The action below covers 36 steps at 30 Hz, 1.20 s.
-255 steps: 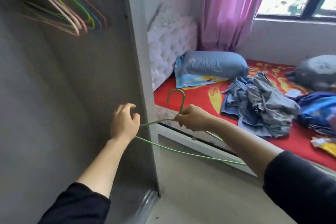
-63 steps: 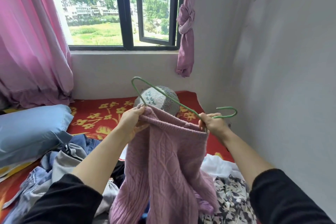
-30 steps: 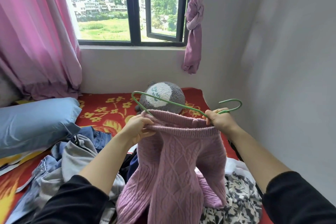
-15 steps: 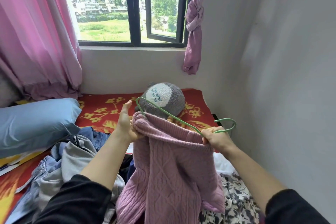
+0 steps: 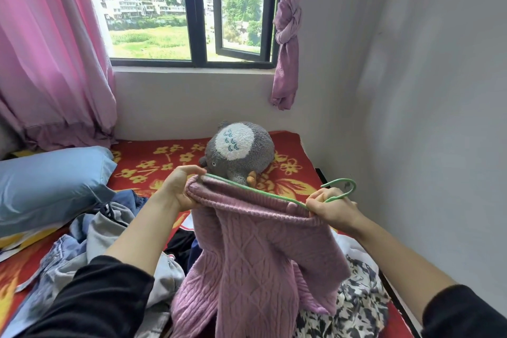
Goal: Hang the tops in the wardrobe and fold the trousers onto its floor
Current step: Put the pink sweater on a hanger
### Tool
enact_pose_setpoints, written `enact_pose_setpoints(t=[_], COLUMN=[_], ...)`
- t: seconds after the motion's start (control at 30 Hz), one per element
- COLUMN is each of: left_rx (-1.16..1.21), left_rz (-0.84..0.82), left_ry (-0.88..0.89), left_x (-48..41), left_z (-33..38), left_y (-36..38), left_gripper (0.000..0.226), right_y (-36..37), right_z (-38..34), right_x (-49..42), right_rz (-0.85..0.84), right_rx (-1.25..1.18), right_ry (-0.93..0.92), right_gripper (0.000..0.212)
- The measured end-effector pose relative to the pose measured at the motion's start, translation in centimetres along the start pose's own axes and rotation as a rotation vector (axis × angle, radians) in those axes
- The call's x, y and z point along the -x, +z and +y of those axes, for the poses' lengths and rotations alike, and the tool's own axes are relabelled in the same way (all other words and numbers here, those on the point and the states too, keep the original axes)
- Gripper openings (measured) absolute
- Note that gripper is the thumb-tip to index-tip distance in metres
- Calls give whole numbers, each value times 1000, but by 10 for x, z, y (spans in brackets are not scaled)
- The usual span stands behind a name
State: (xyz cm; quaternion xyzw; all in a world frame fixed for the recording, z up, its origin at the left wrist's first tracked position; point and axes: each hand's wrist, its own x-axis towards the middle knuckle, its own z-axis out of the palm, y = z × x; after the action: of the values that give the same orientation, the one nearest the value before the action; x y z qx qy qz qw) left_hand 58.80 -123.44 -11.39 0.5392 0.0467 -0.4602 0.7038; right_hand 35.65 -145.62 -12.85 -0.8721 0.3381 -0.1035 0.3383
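A mauve cable-knit sweater [image 5: 255, 263] hangs in front of me over the bed, held up by its neck band. My left hand [image 5: 178, 189] grips the left side of the neck band. My right hand [image 5: 333, 210] pinches the band's right side together with a thin green wire hanger [image 5: 274, 192]. Most of the hanger lies inside the neck opening, and its hook pokes out to the right past my right hand. A heap of other clothes [image 5: 90, 250] lies on the bed below. The wardrobe is out of view.
The bed has a red flowered cover [image 5: 164, 162]. A blue pillow [image 5: 52, 181] lies at the left and a grey plush toy [image 5: 238, 151] at the back. A black-and-white patterned garment [image 5: 356, 307] lies at the lower right. A white wall [image 5: 425, 118] stands close on the right.
Over the last second the hanger has sunk deeper into the sweater's neck. My left hand has pulled the band up over the hanger's left end; my right hand dropped a little.
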Motion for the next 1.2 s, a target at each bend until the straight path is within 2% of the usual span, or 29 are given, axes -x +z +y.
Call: enact_pose_setpoints(t=[0.07,0.13,0.23,0.3,0.43,0.53,0.6,0.7,0.73,0.8,0.83,0.93,1.07,1.2], left_rx=[-102,-315,-1014,-1262,-1159,-1051,-1026,-1308,-1385,-1431,-1414,-1281,-1207,-1135], left_rz=[76,173,302,295,241,24,12,140,131,173,212,327,679,976], left_ry=[44,182,631,769,746,682,673,677,628,609,652,836,1200,1197], left_x=[-2,-3,-2,3,11,21,23,20,20,19,20,35,70,115], left_z=[-3,-9,-19,-18,0,8,13,13,6,-6,-10,-16,-38,-54], left_y=[0,3,14,28,44,44,34,7,1,-5,-7,-16,-27,-47], left_gripper=[1,9,25,24,14,10,20,42,42,24,18,20,26,18], right_y=[-4,-5,-3,-10,-22,-12,-17,-26,-26,-21,-19,-20,-20,-7], right_z=[6,9,2,-12,-47,-73,-83,-92,-96,-106,-111,-127,-141,-131], right_x=[0,-1,-4,-13,-31,-32,-38,-45,-45,-43,-42,-37,-18,12], right_rz=[36,72,74,48,130,27,14,1,-13,-37,-44,-25,62,217], right_rx=[41,59,118,140,73,176,72,-184,-195,-147,-127,-114,-140,-71], right_ry=[-17,-25,-1,28,-20,-57,-18,13,-1,-33,-40,-85,-273,-617], right_gripper=[29,30,25,24,27,25,22,24,26,28,28,33,44,32])
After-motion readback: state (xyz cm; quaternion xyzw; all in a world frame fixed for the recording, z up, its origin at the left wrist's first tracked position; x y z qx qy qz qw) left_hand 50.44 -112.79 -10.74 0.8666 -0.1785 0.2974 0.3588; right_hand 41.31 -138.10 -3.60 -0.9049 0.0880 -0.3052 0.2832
